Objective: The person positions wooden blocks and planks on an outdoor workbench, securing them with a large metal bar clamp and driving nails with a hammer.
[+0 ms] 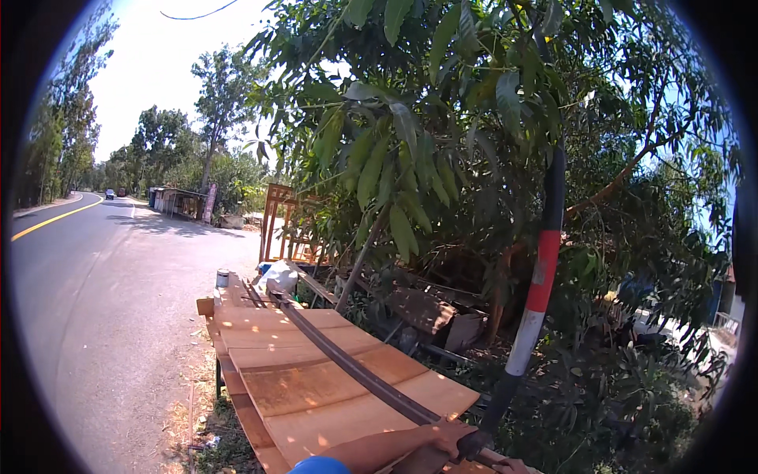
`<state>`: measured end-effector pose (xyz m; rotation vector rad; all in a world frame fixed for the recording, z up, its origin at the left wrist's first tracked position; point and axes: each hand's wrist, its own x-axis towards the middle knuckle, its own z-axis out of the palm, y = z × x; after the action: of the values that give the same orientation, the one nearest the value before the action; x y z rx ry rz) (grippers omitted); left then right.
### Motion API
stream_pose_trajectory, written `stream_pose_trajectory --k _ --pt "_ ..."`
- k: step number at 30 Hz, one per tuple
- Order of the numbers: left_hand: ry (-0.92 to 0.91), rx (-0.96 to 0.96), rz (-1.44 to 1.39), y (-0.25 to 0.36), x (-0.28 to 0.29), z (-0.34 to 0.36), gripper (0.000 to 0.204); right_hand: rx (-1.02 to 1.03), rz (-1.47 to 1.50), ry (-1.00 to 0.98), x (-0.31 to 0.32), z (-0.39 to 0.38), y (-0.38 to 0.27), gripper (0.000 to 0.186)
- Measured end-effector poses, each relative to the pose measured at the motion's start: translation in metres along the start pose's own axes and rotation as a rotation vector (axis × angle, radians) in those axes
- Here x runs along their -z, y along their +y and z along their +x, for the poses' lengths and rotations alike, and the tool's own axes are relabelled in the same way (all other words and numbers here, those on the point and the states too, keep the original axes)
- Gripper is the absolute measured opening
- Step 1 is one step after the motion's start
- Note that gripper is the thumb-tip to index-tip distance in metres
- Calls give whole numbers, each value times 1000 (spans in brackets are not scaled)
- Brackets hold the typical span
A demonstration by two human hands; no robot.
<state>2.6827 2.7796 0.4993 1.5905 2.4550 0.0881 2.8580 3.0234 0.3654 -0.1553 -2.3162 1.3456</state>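
Left hand [450, 435] curls round a dark tool [475, 444]; right hand [513, 467] is cropped, grip unclear.

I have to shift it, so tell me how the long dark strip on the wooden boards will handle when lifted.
The long dark strip probably won't roll, as it looks flat on the wooden boards. Lifted by one end, it may swing or dip, being long and narrow. It seems fairly stiff, given its nearly straight run.

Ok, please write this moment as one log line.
left hand: by near end of dark strip | right hand: at lower picture edge, hold unclear | brown boards: under dark strip
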Motion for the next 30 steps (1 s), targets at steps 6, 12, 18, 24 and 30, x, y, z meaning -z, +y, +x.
stream_pose_trajectory --k 6,12,18,24,30 --pt "20 3 13 1 -4 2 120 -6 -33 10 5 -3 1 41" --pt "122 -10 15 -12 -26 12 122 -3 -64 0 1 -3 0 40" --pt "90 -44 -23 2 -2 -4 116 4 -91 25 4 -9 11 40" --pt "86 -40 -24 -6 -3 6 113 453 -520 147 4 -4 53 41" --pt "79 -7 30 -12 -12 8 109 -143 170 -26 -2 -9 -27 44"
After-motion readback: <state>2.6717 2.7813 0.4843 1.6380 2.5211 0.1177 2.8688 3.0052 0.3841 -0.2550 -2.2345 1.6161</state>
